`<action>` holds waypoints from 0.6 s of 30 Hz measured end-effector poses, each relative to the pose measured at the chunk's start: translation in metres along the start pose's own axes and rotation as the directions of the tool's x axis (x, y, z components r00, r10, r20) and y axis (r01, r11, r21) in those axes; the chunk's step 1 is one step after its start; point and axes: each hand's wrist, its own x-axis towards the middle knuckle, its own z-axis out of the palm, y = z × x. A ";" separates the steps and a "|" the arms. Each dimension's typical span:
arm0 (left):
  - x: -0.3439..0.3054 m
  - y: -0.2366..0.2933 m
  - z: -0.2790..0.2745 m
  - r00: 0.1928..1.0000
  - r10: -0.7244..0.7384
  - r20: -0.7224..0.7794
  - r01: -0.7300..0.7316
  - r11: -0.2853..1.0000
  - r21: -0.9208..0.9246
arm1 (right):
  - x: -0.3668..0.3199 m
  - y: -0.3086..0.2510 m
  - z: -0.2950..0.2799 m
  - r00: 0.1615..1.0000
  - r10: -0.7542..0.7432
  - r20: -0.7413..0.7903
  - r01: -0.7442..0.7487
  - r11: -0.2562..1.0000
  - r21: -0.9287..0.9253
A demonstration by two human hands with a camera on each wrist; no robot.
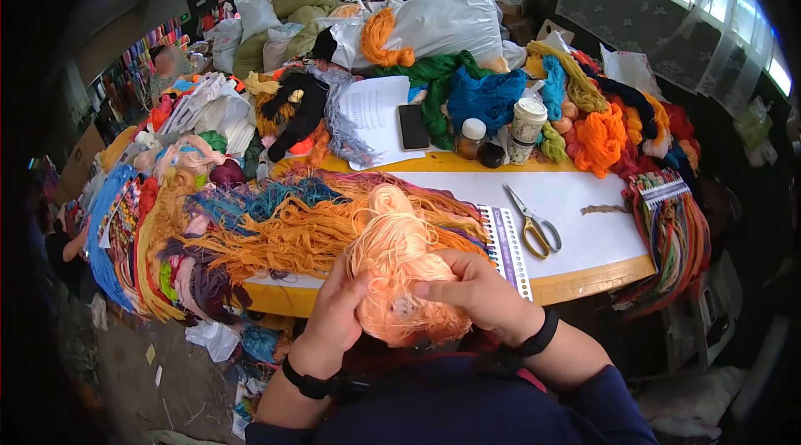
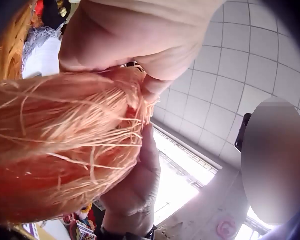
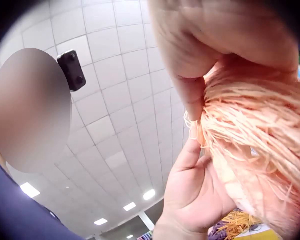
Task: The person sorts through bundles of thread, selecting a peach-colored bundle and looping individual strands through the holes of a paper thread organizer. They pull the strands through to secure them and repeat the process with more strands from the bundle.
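A peach skein of yarn (image 1: pixel 400 270) is held up in front of the body, over the near table edge. My left hand (image 1: pixel 338 307) grips its left side, the thumb lying on the strands. From the right, my right hand (image 1: pixel 488 295) holds it with the thumb pressed on its front. In the left wrist view the peach strands (image 2: pixel 65 145) fan out away from the fingers. Fingertips of both hands meet near the gathered end of the skein (image 3: pixel 202 125) in the right wrist view. Some fingers are hidden behind the yarn.
Orange yarn (image 1: pixel 275 236) lies across the table behind the skein, beside a punched card strip (image 1: pixel 505 253). Scissors (image 1: pixel 534 224) rest on white paper (image 1: pixel 584 220). Farther back are a phone (image 1: pixel 412 127), a jar (image 1: pixel 471 138), a cup (image 1: pixel 526 124) and heaps of coloured yarn (image 1: pixel 488 99).
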 end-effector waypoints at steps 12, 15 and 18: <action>-0.006 0.009 0.002 0.971 0.240 0.015 -0.212 0.822 0.529 | 0.001 0.027 0.005 0.988 -0.150 -0.028 0.150 0.989 0.010; -0.011 0.021 -0.010 0.931 0.340 0.133 -0.266 0.385 0.884 | 0.002 0.032 -0.001 0.959 -0.283 -0.012 0.277 0.945 -0.173; -0.028 0.047 0.005 0.912 0.007 0.410 -0.202 0.877 0.436 | 0.004 0.025 -0.010 0.979 -0.156 -0.133 0.158 0.987 0.007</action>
